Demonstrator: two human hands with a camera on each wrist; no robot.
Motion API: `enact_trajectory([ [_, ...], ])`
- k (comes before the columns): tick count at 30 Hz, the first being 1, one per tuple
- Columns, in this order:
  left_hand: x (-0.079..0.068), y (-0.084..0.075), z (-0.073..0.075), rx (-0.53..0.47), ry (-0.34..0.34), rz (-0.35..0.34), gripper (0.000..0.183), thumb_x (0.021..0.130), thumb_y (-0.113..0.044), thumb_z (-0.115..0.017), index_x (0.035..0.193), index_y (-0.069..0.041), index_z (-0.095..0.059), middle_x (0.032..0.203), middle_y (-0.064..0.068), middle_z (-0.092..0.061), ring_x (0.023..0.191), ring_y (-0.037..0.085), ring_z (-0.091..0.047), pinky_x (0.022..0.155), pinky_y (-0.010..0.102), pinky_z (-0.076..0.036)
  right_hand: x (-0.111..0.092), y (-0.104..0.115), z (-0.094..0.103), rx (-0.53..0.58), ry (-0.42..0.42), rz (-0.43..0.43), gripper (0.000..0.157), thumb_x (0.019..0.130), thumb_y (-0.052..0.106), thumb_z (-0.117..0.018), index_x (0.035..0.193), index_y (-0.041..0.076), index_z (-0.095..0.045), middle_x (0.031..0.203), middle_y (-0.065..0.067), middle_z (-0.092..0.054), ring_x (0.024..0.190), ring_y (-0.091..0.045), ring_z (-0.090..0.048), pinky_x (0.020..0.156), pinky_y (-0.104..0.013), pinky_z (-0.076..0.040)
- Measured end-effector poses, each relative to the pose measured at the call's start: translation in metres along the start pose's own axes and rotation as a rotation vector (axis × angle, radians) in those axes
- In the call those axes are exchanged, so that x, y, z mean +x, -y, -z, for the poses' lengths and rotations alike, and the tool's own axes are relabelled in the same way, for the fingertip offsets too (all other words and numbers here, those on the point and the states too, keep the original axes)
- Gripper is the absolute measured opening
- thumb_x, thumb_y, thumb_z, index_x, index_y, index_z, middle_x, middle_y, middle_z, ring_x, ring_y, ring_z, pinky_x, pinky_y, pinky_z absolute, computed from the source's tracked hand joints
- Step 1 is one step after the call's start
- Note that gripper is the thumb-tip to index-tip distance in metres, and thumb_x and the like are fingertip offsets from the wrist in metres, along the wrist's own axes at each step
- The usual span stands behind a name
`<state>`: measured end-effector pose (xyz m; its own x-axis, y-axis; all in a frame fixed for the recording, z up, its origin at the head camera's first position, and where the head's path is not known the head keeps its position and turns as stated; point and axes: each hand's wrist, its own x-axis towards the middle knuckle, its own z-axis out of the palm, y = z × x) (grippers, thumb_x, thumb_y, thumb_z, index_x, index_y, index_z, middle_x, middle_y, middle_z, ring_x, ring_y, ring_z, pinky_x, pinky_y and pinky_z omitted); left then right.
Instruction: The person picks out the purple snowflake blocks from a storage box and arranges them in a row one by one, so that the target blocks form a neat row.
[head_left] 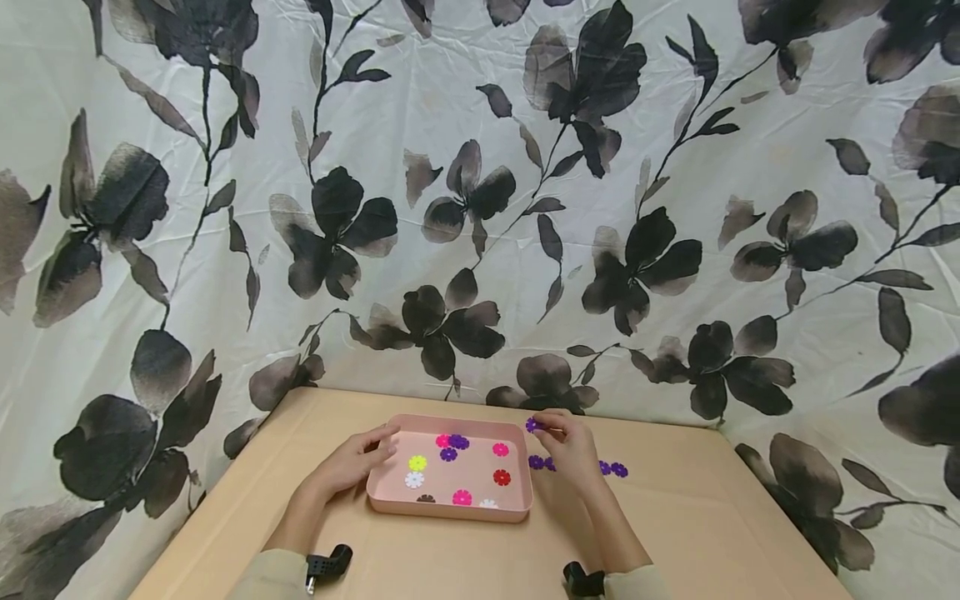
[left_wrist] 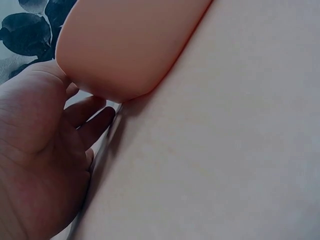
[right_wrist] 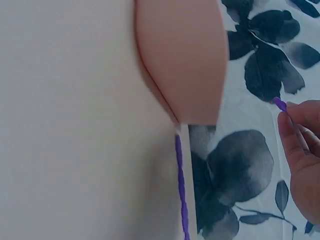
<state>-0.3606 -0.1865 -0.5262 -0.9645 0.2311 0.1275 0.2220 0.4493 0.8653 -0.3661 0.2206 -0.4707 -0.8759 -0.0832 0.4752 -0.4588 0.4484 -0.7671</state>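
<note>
A shallow pink tray (head_left: 450,511) lies on the table, holding flower-shaped plastic discs in pink, purple, yellow, white, red and brown. My left hand (head_left: 352,460) grips the tray's left side, thumb over the rim; in the left wrist view its fingers (left_wrist: 97,125) curl at the tray's rounded corner (left_wrist: 120,50). Beyond the tray's right side, my right hand (head_left: 570,450) pinches a purple flower-shaped disc (head_left: 532,425) between thumb and fingertips, raised above the table. That disc (right_wrist: 280,104) appears edge-on in the right wrist view. Below this hand lies a row of purple discs (head_left: 618,470), its middle hidden by the hand.
The light-brown table (head_left: 697,517) ends at the back against a white cloth (head_left: 465,283) printed with dark flowers. The purple row (right_wrist: 181,185) runs beside the tray's right end. Dark wrist cameras (head_left: 328,564) sit on both wrists.
</note>
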Motion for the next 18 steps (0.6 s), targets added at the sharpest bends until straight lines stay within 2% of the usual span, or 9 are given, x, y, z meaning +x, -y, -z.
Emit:
enact_trajectory([
  [5, 0.0, -0.001, 0.0, 0.003, -0.001, 0.002, 0.055, 0.106, -0.034, -0.061, 0.156, -0.013, -0.05, 0.168, 0.02, -0.032, 0.158, 0.045, -0.021, 0.126, 0.066, -0.018, 0.002, -0.006, 0.014, 0.033, -0.041, 0.019, 0.024, 0.094, -0.006, -0.071, 0.116, 0.001, -0.077, 0.115, -0.013, -0.071, 0.107, -0.031, -0.071, 0.095, -0.032, -0.061],
  [10, 0.0, 0.0, 0.0, 0.007, 0.0, 0.001, 0.055, 0.106, -0.034, -0.06, 0.156, -0.012, -0.049, 0.168, 0.019, -0.034, 0.158, 0.045, -0.022, 0.126, 0.066, -0.019, 0.002, -0.011, 0.025, 0.042, -0.077, 0.023, 0.022, 0.093, -0.005, -0.073, 0.114, 0.001, -0.078, 0.115, -0.015, -0.071, 0.105, -0.03, -0.071, 0.09, -0.019, -0.06],
  [13, -0.001, 0.0, -0.001, 0.007, -0.003, 0.002, 0.055, 0.106, -0.034, -0.06, 0.156, -0.012, -0.05, 0.167, 0.02, -0.035, 0.157, 0.046, -0.023, 0.126, 0.067, -0.02, 0.002, -0.014, 0.031, 0.045, -0.105, 0.004, 0.021, 0.093, -0.003, -0.074, 0.114, 0.001, -0.078, 0.115, -0.016, -0.072, 0.104, -0.03, -0.072, 0.086, -0.013, -0.057],
  [18, -0.001, 0.0, -0.001, 0.01, -0.001, 0.002, 0.055, 0.106, -0.034, -0.06, 0.156, -0.012, -0.049, 0.167, 0.019, -0.035, 0.157, 0.045, -0.024, 0.126, 0.066, -0.02, 0.002, -0.02, 0.043, 0.059, -0.133, -0.033, 0.021, 0.094, 0.0, -0.074, 0.115, 0.0, -0.077, 0.118, -0.018, -0.072, 0.107, -0.034, -0.071, 0.085, -0.01, -0.056],
])
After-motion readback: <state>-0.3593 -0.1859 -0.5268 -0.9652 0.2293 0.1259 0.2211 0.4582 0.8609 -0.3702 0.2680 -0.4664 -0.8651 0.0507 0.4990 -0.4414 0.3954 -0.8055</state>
